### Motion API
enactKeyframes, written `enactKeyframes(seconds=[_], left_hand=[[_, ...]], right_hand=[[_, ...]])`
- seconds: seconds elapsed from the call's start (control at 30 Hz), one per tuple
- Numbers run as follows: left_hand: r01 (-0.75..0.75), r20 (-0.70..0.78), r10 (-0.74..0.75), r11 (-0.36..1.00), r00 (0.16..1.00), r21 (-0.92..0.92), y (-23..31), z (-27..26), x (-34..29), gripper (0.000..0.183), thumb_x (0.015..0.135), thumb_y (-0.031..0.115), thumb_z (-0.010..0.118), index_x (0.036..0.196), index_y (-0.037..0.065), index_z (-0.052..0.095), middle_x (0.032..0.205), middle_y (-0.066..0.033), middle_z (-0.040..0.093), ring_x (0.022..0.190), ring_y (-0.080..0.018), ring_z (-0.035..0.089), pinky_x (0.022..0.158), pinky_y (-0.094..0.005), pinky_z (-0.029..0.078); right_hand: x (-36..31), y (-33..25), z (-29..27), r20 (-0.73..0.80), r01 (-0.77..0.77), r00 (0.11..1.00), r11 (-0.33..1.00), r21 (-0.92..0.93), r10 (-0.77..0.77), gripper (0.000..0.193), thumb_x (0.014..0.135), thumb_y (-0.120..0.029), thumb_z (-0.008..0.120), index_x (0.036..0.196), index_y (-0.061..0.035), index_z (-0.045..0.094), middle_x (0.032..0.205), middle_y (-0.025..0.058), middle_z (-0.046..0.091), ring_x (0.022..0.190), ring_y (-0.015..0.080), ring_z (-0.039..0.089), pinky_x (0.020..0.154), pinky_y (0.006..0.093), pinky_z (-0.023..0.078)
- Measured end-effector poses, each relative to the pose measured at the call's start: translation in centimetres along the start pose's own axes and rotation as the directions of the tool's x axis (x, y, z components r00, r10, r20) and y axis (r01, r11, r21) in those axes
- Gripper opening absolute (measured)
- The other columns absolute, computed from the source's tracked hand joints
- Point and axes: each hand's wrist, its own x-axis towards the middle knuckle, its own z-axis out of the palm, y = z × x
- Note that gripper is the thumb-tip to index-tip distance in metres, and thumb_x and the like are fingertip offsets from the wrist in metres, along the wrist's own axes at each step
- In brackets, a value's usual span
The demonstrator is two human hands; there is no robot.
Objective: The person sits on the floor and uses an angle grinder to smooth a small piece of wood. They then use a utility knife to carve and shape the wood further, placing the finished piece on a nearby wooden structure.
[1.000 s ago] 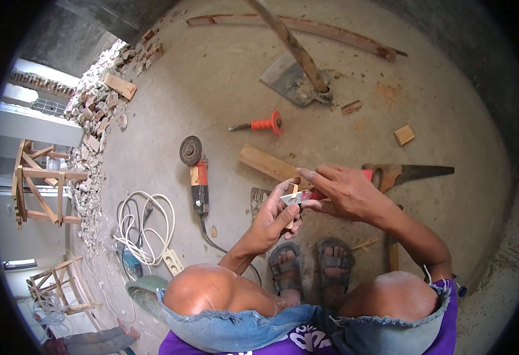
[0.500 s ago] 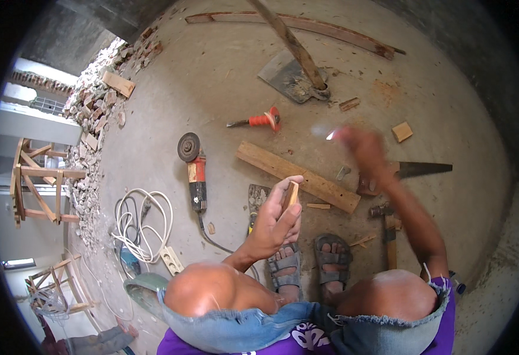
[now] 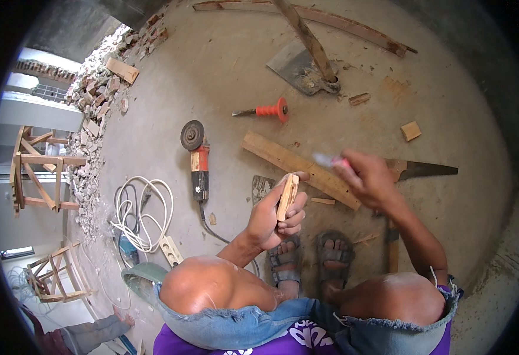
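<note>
My left hand is closed round a short, split piece of wood, held upright above my feet. Its pale, rough face now shows. In my right hand, to the right of it, is a small knife with a pinkish-red handle. Its light tip is blurred by motion, points left and is apart from the wood. Below the hands a wooden plank lies aslant on the floor. Just beyond my right hand lies a handsaw, its handle partly covered.
An angle grinder and a coiled white cable with a socket strip lie left. Farther off are a red-gripped chisel, a shovel and a wood block. Brick rubble lines the left. A person's legs show lower left.
My left hand has turned the wood piece so its broad face shows. My right hand has come lower with the knife, which now points left. The view has shifted slightly.
</note>
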Motion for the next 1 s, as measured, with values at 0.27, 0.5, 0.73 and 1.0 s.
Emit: enactKeyframes(seconds=[0.27,0.5,0.73,1.0], left_hand=[[-0.119,-0.328,0.194,0.965,0.925,0.235,-0.7,1.2,0.4,0.037,0.107,0.038,0.042,0.137,0.016,0.043,0.080,0.0011,0.054,0.046,-0.0026,0.032,0.039,-0.0179,0.027],[-0.146,-0.329,0.236,0.950,0.914,0.275,-0.9,1.5,0.5,0.028,0.107,0.037,0.042,0.128,0.018,0.045,0.074,0.0010,0.049,0.044,-0.0037,0.030,0.038,-0.0185,0.025],[-0.147,-0.251,0.238,0.931,0.938,0.334,-1.0,1.6,0.6,0.026,0.107,0.036,0.042,0.125,0.018,0.044,0.068,0.0011,0.044,0.042,-0.0043,0.030,0.038,-0.0191,0.024],[-0.180,-0.233,0.276,0.915,0.933,0.362,-1.2,1.2,0.8,0.026,0.107,0.034,0.043,0.126,0.017,0.043,0.069,-0.0003,0.046,0.042,-0.0044,0.031,0.037,-0.0189,0.025]], right_hand=[[-0.5,-3.4,3.6,0.043,0.347,0.937,0.918,-0.193,-0.346,0.044,0.087,-0.051,0.067,0.076,-0.0095,0.057,0.064,0.0103,0.061,0.057,0.0312,0.063,0.050,0.0431,0.046],[-0.2,-2.9,3.4,0.016,0.318,0.947,0.923,-0.215,-0.322,0.045,0.086,-0.053,0.067,0.076,-0.0098,0.058,0.064,0.0101,0.061,0.058,0.0308,0.063,0.050,0.0423,0.045],[0.1,-1.3,1.8,-0.031,0.247,0.965,0.942,-0.227,-0.261,0.044,0.084,-0.052,0.070,0.075,-0.0101,0.059,0.066,0.0100,0.061,0.058,0.0310,0.063,0.050,0.0421,0.046],[0.1,-1.9,2.9,-0.026,0.302,0.947,0.918,-0.256,-0.319,0.044,0.084,-0.053,0.070,0.074,-0.0115,0.058,0.066,0.0083,0.061,0.058,0.0292,0.063,0.050,0.0412,0.046]])
